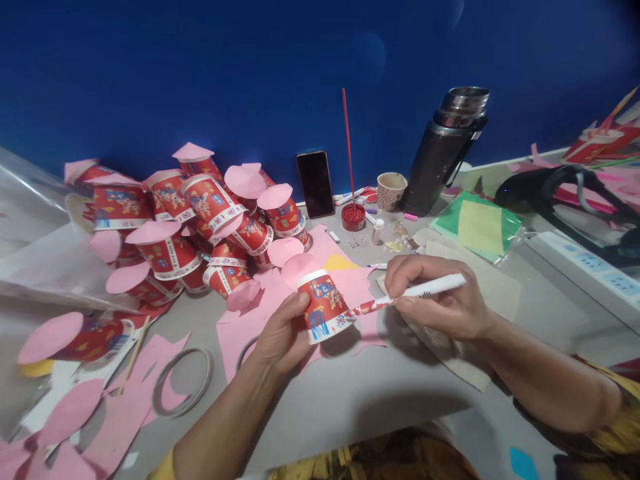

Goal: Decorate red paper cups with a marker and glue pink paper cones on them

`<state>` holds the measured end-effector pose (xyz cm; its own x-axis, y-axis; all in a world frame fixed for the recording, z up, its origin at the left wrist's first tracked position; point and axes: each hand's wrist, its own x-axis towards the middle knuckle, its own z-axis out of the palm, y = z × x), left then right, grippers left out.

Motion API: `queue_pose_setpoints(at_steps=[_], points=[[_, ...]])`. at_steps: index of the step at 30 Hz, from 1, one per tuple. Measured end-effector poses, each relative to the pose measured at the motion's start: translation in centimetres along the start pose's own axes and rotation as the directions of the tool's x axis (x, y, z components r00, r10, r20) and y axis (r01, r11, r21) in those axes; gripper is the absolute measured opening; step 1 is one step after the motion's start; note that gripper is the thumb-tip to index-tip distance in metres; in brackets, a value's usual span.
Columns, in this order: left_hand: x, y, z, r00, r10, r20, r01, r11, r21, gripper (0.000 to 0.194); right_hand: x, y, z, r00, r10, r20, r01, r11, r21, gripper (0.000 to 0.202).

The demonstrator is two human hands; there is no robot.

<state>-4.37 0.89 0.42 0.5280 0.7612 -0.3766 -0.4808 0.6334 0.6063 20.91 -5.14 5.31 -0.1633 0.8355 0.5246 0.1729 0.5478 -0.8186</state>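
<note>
My left hand (285,333) is wrapped round a red printed paper cup (324,303), tilted, with a round pink paper piece (296,268) at its upper end. In my right hand (443,300) is a white marker (435,285) with lettering on its barrel. Its front part is smeared with red and points left, with the tip at the cup's white lower rim; whether it touches there I cannot tell. Pink paper sheets (250,327) lie under and behind the cup. A yellow paper piece (341,262) shows just behind it.
Several red cups with pink paper tops (173,257) are heaped at the left. Behind stand a phone (315,185), a small red pot (353,217) with a stick, a paper cup (391,191) and a black flask (440,160). A tape roll (183,382) lies front left; a power strip (590,267) right.
</note>
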Motion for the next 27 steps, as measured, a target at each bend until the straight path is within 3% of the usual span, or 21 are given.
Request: queue_pose_setpoints(at_steps=[10,23,27], points=[[0.11,0.1,-0.11,0.996,0.013,0.087,-0.016,1.0,0.026,0.04,-0.17,0.04,0.26,0.999,-0.021,0.03,0.021,1.0,-0.004,0.004],[0.12,0.14,-0.22,0.996,0.012,0.084,-0.015,0.999,0.04,0.042,0.01,-0.07,0.26,0.995,-0.02,0.095,0.021,1.0,-0.005,0.006],[0.07,0.19,-0.31,0.998,0.01,0.066,-0.011,1.0,0.01,0.043,-0.06,0.06,-0.1,0.999,0.013,0.045,-0.014,1.0,0.018,0.003]])
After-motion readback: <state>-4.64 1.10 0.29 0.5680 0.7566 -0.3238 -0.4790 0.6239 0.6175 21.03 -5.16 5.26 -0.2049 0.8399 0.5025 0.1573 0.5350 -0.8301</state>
